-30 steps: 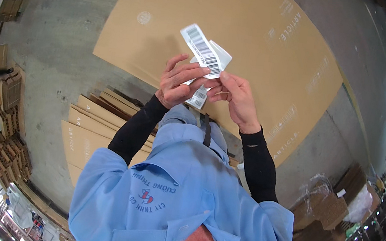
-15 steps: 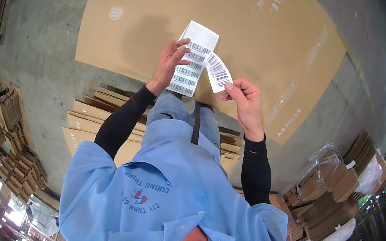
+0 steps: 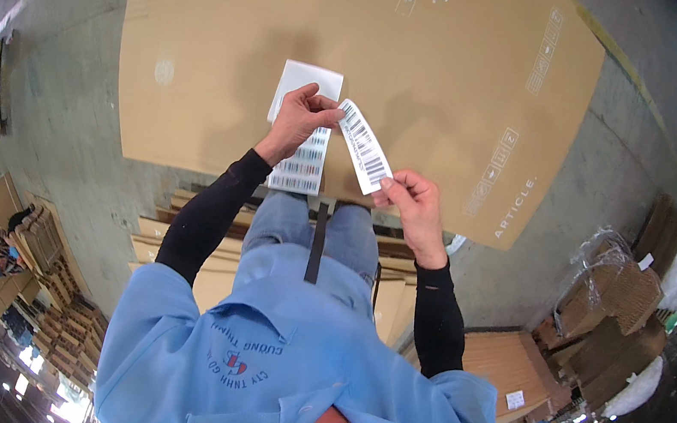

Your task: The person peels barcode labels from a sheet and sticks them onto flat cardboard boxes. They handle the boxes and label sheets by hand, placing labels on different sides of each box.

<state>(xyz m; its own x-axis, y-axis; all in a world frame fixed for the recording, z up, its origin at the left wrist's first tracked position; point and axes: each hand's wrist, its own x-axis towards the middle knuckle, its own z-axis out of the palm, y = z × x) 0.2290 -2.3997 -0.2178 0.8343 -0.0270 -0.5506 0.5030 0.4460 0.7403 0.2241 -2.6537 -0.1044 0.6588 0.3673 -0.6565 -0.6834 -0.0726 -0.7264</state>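
Between my two hands a white barcode label (image 3: 365,148) is stretched at a slant. My left hand (image 3: 301,121) pinches its upper left end. At the lower right end, my right hand (image 3: 413,209) grips it between thumb and fingers. Beneath my left hand a white sheet of barcode labels (image 3: 295,173) lies over the near edge of a large brown cardboard box (image 3: 213,116); the hand covers part of its middle. The label is held above the box, apart from the sheet.
Flat cardboard pieces (image 3: 211,287) are stacked by my legs. Stacked cardboard and clear plastic wrap (image 3: 600,261) stand at the right, near a brown carton (image 3: 498,368). More cardboard stacks (image 3: 70,338) line the left. Grey concrete floor (image 3: 62,86) surrounds the box.
My left hand has moved from lying spread over the sheet to pinching the label's upper end. The label has come away from the sheet. The sheet appears lower and further left.
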